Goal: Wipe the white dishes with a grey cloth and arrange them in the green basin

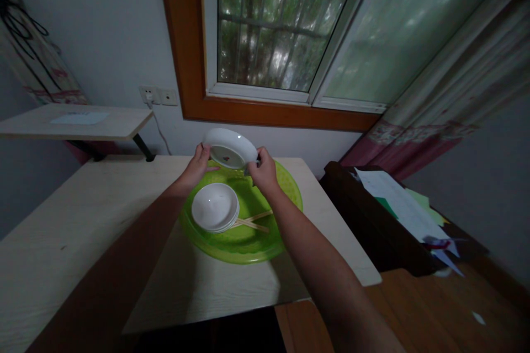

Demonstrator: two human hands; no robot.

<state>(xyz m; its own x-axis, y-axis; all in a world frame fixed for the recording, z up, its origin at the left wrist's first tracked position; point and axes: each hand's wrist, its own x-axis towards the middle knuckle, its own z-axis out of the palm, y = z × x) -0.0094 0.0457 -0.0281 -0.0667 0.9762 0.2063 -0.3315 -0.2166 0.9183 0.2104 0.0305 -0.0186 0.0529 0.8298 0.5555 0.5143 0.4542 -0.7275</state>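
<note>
A white plate [232,146] is held up on edge over the far part of a round green tray [244,256], its underside with a small dark mark turned toward me. My left hand [199,164] grips the plate's left edge, one finger stretched out below it. At the right edge, my right hand [264,171] is closed on the plate; something small and dark shows by its fingers, too unclear to name. Below the plate, a stack of white bowls [215,207] sits on the left of the tray. Wooden chopsticks [253,224] lie crossed beside the bowls.
The tray stands on a pale wooden table [83,198] against the wall under a window [273,22]. A raised shelf [74,121] is at the left. On the right, papers [397,209] lie on a dark piece of furniture [356,215] beside the curtain [439,94].
</note>
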